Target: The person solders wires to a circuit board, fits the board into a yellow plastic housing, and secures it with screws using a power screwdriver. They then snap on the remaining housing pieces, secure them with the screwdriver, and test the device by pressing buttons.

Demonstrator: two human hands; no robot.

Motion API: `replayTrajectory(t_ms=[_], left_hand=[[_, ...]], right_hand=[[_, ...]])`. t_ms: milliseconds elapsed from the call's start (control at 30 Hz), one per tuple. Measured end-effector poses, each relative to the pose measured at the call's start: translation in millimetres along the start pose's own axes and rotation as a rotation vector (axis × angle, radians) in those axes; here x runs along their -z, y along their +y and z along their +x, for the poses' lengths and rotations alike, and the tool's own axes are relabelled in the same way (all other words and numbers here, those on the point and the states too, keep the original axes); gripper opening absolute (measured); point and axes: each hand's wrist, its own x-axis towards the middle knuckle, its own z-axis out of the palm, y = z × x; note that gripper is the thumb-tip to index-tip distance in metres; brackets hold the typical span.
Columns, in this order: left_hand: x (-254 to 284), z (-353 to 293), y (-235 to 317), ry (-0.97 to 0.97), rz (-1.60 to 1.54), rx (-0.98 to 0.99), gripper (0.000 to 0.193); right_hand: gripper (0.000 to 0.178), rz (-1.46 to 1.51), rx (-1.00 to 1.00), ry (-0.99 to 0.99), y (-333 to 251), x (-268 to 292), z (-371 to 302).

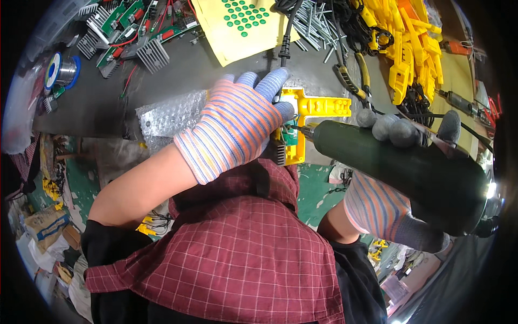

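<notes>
- L hand (237, 116) in striped glove: fingers bent & gathered over one end of a yellow plastic housing half (329, 106), thumb & index closed on it (exact contact pts. hidden).
- Housing lies just right of L hand, open side up, w/ green circuit board (291, 137) & finned heatsink (280, 153) in it.
- R hand (386, 208), matching glove: wrapped round a dark green power screwdriver (399, 162), fingers on far side; its bit points left into housing, near L thumb. Can't tell if tip touches a screw.
- Beyond L fingertips: black cable (285, 47), yellow sheet w/ green dots (229, 46).
- Left of L hand: bubble wrap (167, 119); farther off, solder spool (63, 71).
- Beyond R fingertips: pile of yellow plastic pcs. (403, 59).
</notes>
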Motion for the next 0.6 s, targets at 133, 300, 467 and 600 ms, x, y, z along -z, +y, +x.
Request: replayTrajectory(t_ms=[133, 300, 467, 600], left_hand=[[-1.6, -0.6, -1.2, 0.018, 0.015, -0.003, 0.043], [-5.4, 1.1, -4.2, 0.054, 0.022, -0.027, 0.043], [-6.8, 1.8, -5.4, 0.074, 0.013, -0.032, 0.040], [-2.8, 2.7, -1.2, 0.046, 0.003, -0.020, 0.037]], right_hand=[[0.064, 0.010, -0.018, -0.016, 2.5, -4.0, 0.6], [0.066, 0.019, -0.047, -0.026, 6.9, -4.1, 3.5], [0.068, 0.035, -0.083, -0.040, 6.3, -18.4, -5.0], [0.069, 0.035, -0.109, -0.041, 16.9, -19.8, 1.5]])
